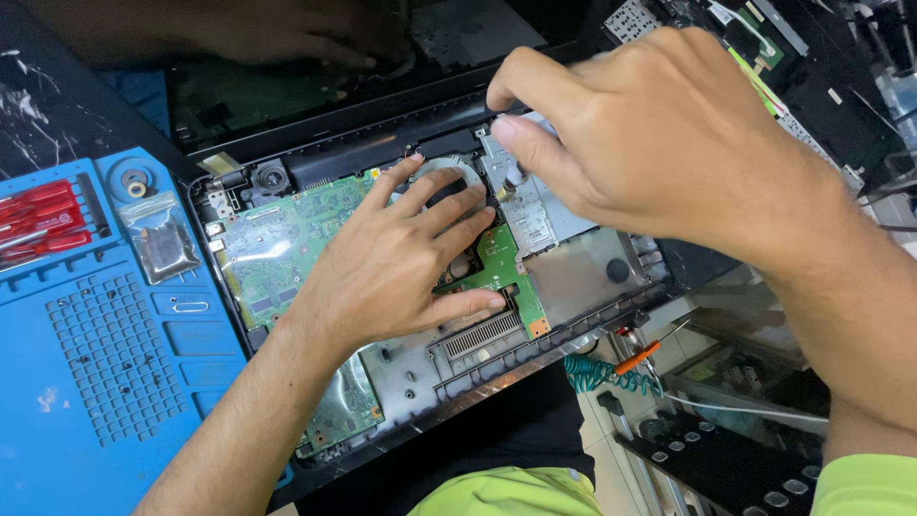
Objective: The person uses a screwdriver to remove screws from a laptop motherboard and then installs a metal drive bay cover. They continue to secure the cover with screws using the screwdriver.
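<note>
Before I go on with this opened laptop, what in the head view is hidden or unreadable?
- Screwdriver tip: too small to tell where it lands; right hand hides the handle.
- Circuit board centre and fan: covered by left hand.
- Another person's hand: cut off by the top edge, in shadow.
- Red screwdrivers on blue mat: cut off at the left edge.

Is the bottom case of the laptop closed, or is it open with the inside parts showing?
Open. The laptop has no cover: its green circuit board lies bare, the left hand rests flat on it, and the right hand holds a screwdriver inside.
</note>
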